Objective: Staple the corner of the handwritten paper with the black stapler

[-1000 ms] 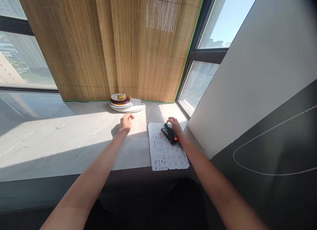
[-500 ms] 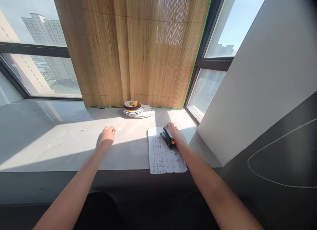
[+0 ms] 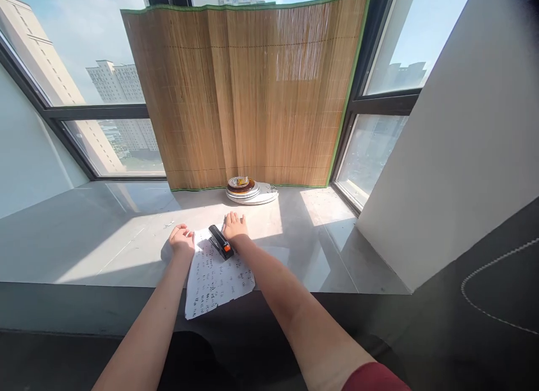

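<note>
A sheet of handwritten paper (image 3: 217, 281) lies tilted on the sill, its lower end past the front edge. On its upper part rests a black stapler (image 3: 221, 242) with an orange end. My right hand (image 3: 235, 226) lies flat at the paper's upper right corner, beside the stapler, fingers spread and pointing away. My left hand (image 3: 182, 237) rests at the paper's upper left edge, fingers loosely curled and apart, with nothing in it.
Behind my hands, a stack of plates and round items (image 3: 252, 193) stands at the foot of a bamboo blind (image 3: 252, 110). The tiled sill (image 3: 295, 228) ends at a front edge. A white wall (image 3: 446, 144) slants on the right.
My right hand, the paper and the stapler have moved left across the sill, and the paper has turned. It now reaches my left hand. The camera view has shifted a little.
</note>
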`<state>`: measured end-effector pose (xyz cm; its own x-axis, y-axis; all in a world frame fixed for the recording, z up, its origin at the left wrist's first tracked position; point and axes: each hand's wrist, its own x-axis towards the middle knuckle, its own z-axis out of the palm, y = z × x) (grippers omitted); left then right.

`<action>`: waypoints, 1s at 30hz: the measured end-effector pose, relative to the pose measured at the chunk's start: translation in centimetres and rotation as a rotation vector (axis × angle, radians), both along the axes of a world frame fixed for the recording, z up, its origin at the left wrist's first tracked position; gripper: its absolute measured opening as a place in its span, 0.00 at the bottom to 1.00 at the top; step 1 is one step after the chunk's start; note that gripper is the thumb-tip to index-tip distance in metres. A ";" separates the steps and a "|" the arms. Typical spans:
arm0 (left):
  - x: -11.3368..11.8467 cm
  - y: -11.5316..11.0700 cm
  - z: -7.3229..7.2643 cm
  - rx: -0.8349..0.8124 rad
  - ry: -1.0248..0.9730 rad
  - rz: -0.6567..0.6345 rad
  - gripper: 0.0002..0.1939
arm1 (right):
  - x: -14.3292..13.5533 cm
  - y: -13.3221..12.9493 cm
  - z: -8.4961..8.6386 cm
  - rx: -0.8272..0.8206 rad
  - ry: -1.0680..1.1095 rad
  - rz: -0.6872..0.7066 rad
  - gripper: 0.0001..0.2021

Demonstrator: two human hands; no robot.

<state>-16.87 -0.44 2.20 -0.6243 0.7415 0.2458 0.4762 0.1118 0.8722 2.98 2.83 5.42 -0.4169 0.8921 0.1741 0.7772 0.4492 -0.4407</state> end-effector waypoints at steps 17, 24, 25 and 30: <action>13.6 0.2 0.3 0.091 0.319 -0.661 0.18 | 21.2 3.2 -3.5 -0.022 -0.138 -0.272 0.30; 20.9 1.7 -1.1 -0.151 0.686 -0.736 0.25 | 21.9 2.9 -3.2 0.092 -0.020 -0.305 0.23; 20.9 1.6 -1.3 -0.167 0.703 -0.736 0.25 | 22.0 2.8 -3.0 0.118 0.004 -0.310 0.22; 20.0 0.2 -2.5 -0.196 0.768 -0.826 0.28 | 23.1 0.0 -3.1 0.181 0.100 -0.224 0.18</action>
<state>3.17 -0.25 -0.33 0.3363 0.9231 0.1864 0.8669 -0.3808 0.3216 26.05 2.86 2.29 -0.1861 0.9107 0.3688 0.8225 0.3497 -0.4485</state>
